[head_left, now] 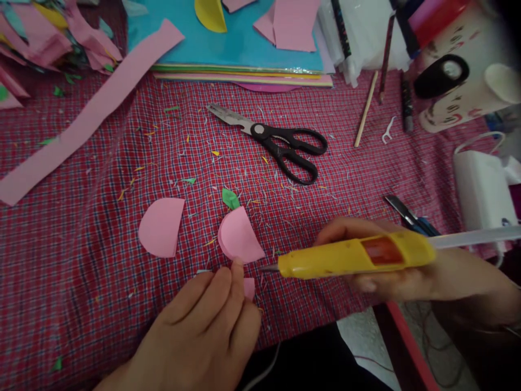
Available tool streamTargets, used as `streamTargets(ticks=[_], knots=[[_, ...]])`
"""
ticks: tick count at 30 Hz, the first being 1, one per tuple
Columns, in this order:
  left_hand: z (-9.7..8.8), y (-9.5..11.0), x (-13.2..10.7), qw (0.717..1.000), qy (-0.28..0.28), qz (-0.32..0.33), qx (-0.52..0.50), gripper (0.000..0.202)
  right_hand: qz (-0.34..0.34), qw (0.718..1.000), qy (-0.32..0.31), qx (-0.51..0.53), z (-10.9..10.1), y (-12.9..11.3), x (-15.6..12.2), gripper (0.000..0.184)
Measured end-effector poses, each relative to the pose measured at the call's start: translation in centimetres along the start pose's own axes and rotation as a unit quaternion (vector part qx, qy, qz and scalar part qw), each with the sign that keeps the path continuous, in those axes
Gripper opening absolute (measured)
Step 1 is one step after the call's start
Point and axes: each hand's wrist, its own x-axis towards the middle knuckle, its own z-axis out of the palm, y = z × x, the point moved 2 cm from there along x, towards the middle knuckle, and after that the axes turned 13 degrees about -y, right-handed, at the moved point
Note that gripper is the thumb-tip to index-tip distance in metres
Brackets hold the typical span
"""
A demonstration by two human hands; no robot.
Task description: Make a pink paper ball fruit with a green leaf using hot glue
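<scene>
My right hand (366, 277) grips a yellow hot glue gun (337, 259) with a clear glue stick (476, 237) in its back end. Its metal nozzle points left, close to a folded pink half-round paper piece (242, 236) on the cloth. My left hand (207, 326) is bent over a small pink paper piece (249, 289), mostly hidden under its fingers. One fingertip touches the lower edge of the folded piece. A green paper leaf (230, 199) sits at that piece's top. To the left lies another pink half-round paper piece (161, 227).
Black-handled scissors (280, 141) lie open beyond the pieces. A blue-handled cutter (409, 214) and a white power adapter (484, 184) are at right, near paper cups (451, 114). A long pink strip (89, 117) and stacked coloured paper (240, 54) lie at the back. Scraps dot the checked cloth.
</scene>
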Motion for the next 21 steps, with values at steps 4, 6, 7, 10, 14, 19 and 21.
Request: streamTargets(ticks=[4,6,7,10,14,19,21], knots=[[0.0,0.0,0.2,1.000,-0.003,0.000,-0.012,0.029,0.008,0.999,0.045,-0.020,0.0,0.2,0.2,0.035],[0.0,0.0,0.1,1.000,-0.003,0.001,-0.013,0.030,0.025,0.998,0.033,-0.053,0.2,-0.3,0.9,0.035],[0.0,0.0,0.1,1.000,-0.005,0.002,-0.012,0.031,0.035,0.997,0.022,-0.066,0.2,-0.5,1.3,0.035],[0.1,0.2,-0.2,1.000,-0.007,0.004,-0.012,0.031,0.062,0.994,0.007,-0.085,0.3,-0.8,1.8,0.039],[0.3,0.2,-0.2,1.000,0.000,0.002,-0.010,0.029,0.068,0.993,0.036,-0.085,0.1,-0.6,1.4,0.038],[0.1,0.1,0.0,1.000,0.009,0.000,-0.007,0.030,0.056,0.994,0.035,-0.092,0.3,-1.1,2.3,0.032],[0.0,0.0,0.1,1.000,0.004,0.004,-0.006,0.031,0.050,0.993,0.045,-0.097,0.4,-1.6,3.1,0.032]])
